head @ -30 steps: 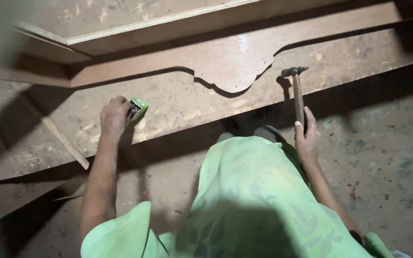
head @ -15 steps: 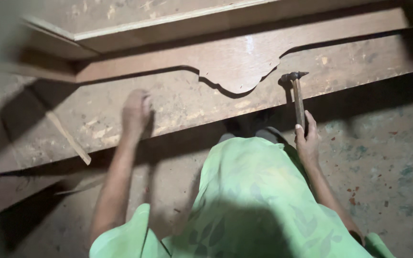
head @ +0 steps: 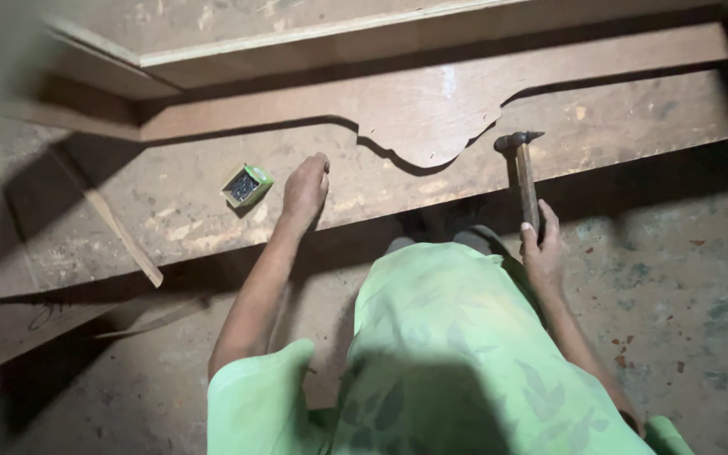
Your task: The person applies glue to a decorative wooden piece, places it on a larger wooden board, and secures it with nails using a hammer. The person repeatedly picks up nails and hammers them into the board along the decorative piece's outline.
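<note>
I am looking down over a green patterned garment (head: 457, 354) at a long wooden board (head: 170, 215) that is running across the view from lower left to upper right, with a carved panel (head: 419, 118) bearing a scalloped lower edge lying just beyond it. A small green box (head: 247, 185), open at the top with dark contents I cannot make out, is sitting on the board just to the left of my left hand (head: 305, 187), apart from it. A thin wooden strip (head: 111, 219) is lying slantwise on the board further left, well clear of both hands. A dusty concrete floor (head: 684, 286) is showing to the right. My left hand is resting on the board with its fingers curled under, knuckles down; I cannot tell whether it is pinching anything. My right hand (head: 543, 248) is gripping the lower end of the hammer (head: 524, 173), fingers wrapped round the wooden handle. The hammer is standing nearly upright in the view, its long axis running away from me, with the metal head at the far end lying over the board's near edge, just right of the scalloped curve. Nothing is lying between the hammer head and the board.
</note>
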